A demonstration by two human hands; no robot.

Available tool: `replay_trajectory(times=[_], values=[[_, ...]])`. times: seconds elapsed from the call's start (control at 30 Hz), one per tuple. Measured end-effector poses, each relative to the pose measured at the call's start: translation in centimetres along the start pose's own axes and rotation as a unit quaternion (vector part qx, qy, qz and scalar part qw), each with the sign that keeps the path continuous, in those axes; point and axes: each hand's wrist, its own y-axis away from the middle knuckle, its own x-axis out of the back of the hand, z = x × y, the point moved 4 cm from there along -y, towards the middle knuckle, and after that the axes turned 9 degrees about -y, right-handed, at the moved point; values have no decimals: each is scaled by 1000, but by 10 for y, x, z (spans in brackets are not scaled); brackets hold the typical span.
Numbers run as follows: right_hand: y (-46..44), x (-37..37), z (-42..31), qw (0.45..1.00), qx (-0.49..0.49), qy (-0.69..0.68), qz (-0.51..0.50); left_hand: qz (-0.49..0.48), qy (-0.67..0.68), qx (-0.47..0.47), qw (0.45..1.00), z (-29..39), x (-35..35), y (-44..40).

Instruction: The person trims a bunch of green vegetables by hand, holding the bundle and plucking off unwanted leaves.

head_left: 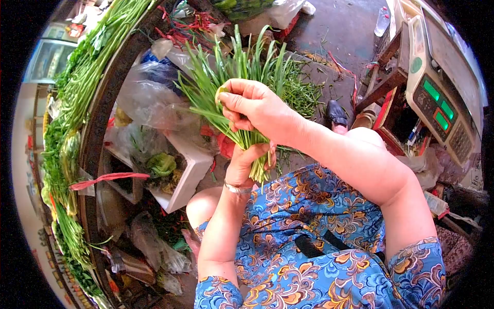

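My left hand (246, 164), with a bracelet at the wrist, is wrapped round the lower stalks of a bunch of garlic chives (239, 64). The long flat leaves fan up and away from me, and the pale cut ends (261, 172) stick out below the fist. Across the front of the bunch reaches my right hand (260, 109), its thumb and forefinger pinched on a small yellowish leaf (221, 94). The other fingers curl against the chives. Beyond the hands, a heap of loose green leaves (301, 87) lies on the floor.
On the left runs a curved stall edge (95, 118) bearing green vegetables (85, 98). Below it are plastic bags (149, 100) and a white foam box (190, 177). A lit digital scale (437, 103) stands at right, above a wooden stool (386, 77). Red ties (193, 26) lie at the back.
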Motion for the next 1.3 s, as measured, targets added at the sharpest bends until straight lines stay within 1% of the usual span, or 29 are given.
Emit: replay_trajectory(times=[0.03, 0.07, 0.1, 0.13, 0.17, 0.2, 0.23, 0.27, 0.33, 0.37, 0.4, 0.47, 0.5, 0.6, 0.73, 0.8, 0.87, 0.93, 1.0, 1.07, 1.1, 1.13, 1.2, 1.27, 1.3], values=[[2, -2, -8, 983, 66, 173, 1, 12, -23, 1, 1000, 0, 0, 0], [4, -5, -15, 932, 129, 339, 2, 12, -23, 0, 1000, 0, 0, 0], [8, -10, -26, 846, 206, 492, 2, 17, -49, -3, 999, 0, -1, 2], [8, -6, -29, 846, 205, 493, 2, 22, -75, -5, 997, 0, 0, 3], [9, -5, -33, 790, 253, 558, -4, 21, -75, -5, 997, 1, 2, 4], [11, -5, -36, 727, 299, 618, -10, -2, -70, 7, 997, 2, 4, 6], [11, -4, -41, 731, 301, 612, 3, -26, -65, 18, 997, 2, 4, 7], [11, 1, -45, 720, 324, 614, 11, -27, -65, 18, 997, 1, 4, 8], [11, 6, -59, 740, 311, 594, 54, -11, -81, -1, 997, 4, 3, 10], [9, 11, -65, 738, 318, 590, 75, -17, -79, -1, 997, 4, 3, 11], [6, 16, -71, 783, 310, 532, 90, -18, -77, -1, 997, 5, 4, 12], [7, 21, -82, 810, 305, 485, 128, -25, -29, 8, 999, 5, 4, 14], [6, 24, -86, 820, 328, 454, 122, -31, -25, 12, 999, 3, 5, 14], [5, 29, -90, 843, 323, 416, 113, -23, -41, 8, 999, 3, 5, 13], [11, 22, -89, 843, 296, 438, 101, -16, -77, 5, 997, 0, 4, 12], [12, 19, -89, 823, 299, 474, 85, 0, -89, 21, 996, 1, 3, 12], [9, 22, -86, 822, 308, 471, 85, -4, -91, 24, 996, 1, 5, 11], [9, 17, -82, 788, 328, 521, 29, -9, -125, 30, 992, -2, 6, 10], [11, 13, -77, 730, 349, 587, -1, -10, -116, 30, 993, -2, 2, 10], [11, 14, -68, 654, 350, 670, -19, -11, -108, 30, 994, -1, -2, 11], [11, 16, -64, 644, 280, 712, -1, -20, -109, 25, 994, 1, -3, 11], [13, 17, -64, 644, 280, 712, -1, -30, -110, 20, 993, 2, -5, 11], [13, 22, -61, 599, 205, 774, 2, -19, -105, 16, 994, 2, -2, 12], [12, 23, -62, 605, 196, 772, 6, -6, -100, 11, 995, 3, 1, 13], [13, 23, -62, 611, 194, 767, 7, -14, -72, 8, 997, 4, 1, 14]])
